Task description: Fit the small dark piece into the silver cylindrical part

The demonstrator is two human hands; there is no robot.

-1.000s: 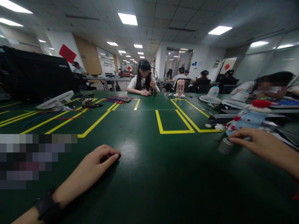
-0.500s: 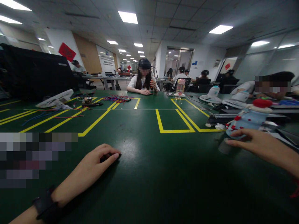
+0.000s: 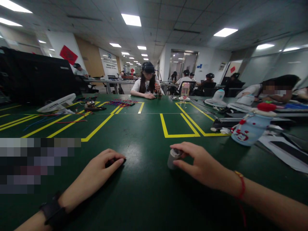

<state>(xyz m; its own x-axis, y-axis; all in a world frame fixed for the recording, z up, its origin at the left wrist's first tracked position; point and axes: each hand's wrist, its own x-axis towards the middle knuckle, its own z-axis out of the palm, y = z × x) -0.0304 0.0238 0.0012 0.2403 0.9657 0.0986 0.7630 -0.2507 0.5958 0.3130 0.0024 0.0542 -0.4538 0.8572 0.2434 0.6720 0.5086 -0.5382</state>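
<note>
My right hand (image 3: 199, 162) grips a small grey cylinder (image 3: 173, 158) with a darker top, between the thumb and fingers. The cylinder stands roughly upright at the table; whether its base touches the surface I cannot tell. To its left, my left hand (image 3: 106, 165) rests on the green table (image 3: 144, 192), thumb and fingers pinched together. A small black piece (image 3: 124, 161) shows at those fingertips, most of it hidden. A black band (image 3: 54, 210) is round my left wrist and a red cord (image 3: 242, 186) round my right.
At the right stands a light blue bottle (image 3: 251, 130) with a red top, near white fans (image 3: 215, 99). Coloured wires (image 3: 122, 102) and another white fan (image 3: 57, 102) lie at the far left. Yellow tape (image 3: 183, 135) marks the table. A person (image 3: 146, 83) sits opposite.
My right hand has moved left from beside the blue bottle towards the middle of the table, carrying the grey cylinder. My left hand has stayed almost still.
</note>
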